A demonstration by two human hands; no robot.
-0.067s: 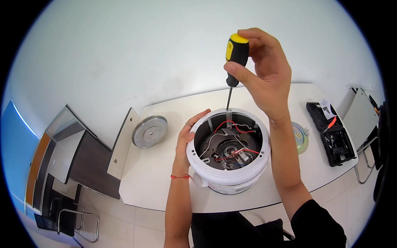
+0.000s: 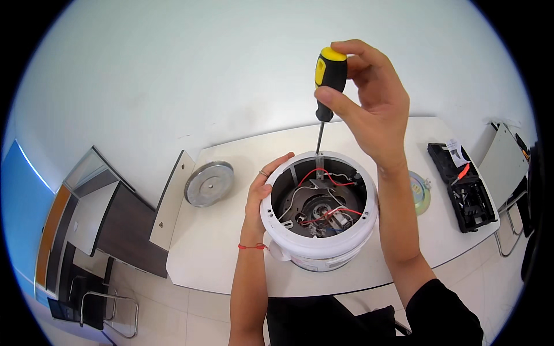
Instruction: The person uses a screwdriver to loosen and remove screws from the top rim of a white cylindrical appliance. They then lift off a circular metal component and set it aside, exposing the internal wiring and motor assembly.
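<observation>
My right hand (image 2: pixel 372 98) grips the black and yellow handle of a screwdriver (image 2: pixel 332 75) between thumb and fingers. The screwdriver stands nearly upright, its tip meeting the far rim of a round white appliance body (image 2: pixel 280 233) that looks like a rice cooker shell. Around the left side of that rim, my left hand (image 2: pixel 259 193) is wrapped, steadying the body. Inside the open shell, red wires (image 2: pixel 314 173), white wires and metal parts show. What the tip touches is too small to make out.
On the white table (image 2: pixel 202 248), a round metal lid-like disc (image 2: pixel 209 183) lies at left. A greenish round part (image 2: pixel 418 193) sits behind my right forearm. Farther right lies an open black tool case (image 2: pixel 470 196) with a red-handled tool (image 2: pixel 463 171). A wall rises behind the table.
My right hand has shifted very slightly to the right at the screwdriver handle. The left hand and the appliance body stay in place.
</observation>
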